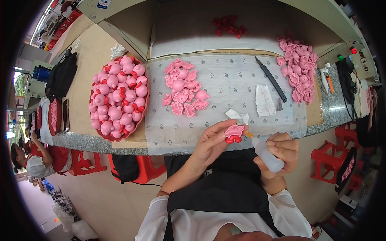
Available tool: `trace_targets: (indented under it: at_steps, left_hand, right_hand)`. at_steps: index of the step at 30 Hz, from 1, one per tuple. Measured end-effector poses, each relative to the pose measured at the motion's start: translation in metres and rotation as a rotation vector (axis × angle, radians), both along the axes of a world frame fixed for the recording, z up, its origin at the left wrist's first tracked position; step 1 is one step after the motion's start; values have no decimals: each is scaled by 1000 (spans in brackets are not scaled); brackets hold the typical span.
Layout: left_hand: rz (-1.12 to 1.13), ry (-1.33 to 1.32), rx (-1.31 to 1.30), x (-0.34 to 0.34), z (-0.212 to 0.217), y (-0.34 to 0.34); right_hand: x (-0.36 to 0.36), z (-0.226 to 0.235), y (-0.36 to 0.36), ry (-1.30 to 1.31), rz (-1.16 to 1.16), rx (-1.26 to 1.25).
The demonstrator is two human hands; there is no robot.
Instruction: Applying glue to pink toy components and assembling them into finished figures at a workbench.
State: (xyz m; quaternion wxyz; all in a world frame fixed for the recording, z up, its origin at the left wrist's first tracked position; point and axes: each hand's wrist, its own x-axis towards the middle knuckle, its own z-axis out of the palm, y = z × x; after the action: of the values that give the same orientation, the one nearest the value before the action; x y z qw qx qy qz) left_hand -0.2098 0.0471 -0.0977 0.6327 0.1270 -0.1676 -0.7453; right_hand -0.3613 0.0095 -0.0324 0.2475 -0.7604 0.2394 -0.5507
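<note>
My left hand (212, 141) pinches a small pink pig-shaped toy part with red feet (234, 133) between thumb and fingers, just below the table's front edge. My right hand (281, 152) grips a small translucent squeeze bottle (266, 154) whose orange nozzle tip points at the toy part. On the plastic sheet (229, 86) above lies a heap of pink shell halves (184, 93). To the left stands a red basket (141, 116) full of assembled pink figures with red parts.
A black knife (271, 79), a white cloth (264, 100) and crumpled paper (237, 115) lie on the sheet. More pink pieces (299, 68) are heaped at the right, red pieces (229, 25) at the back. Red stools (337, 148) stand under the granite counter. Another person (32, 158) sits at far left.
</note>
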Motion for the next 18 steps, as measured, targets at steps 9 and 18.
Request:
trace_targets:
  at_steps: [9,18]
  left_hand:
    - [23,-6,-8,0,-3,0]
    - [45,-18,-10,-1,-3,-1]
  right_hand:
    - [0,-1,0,-29,7,-2]
    - [1,-2,-2,4,17,-14]
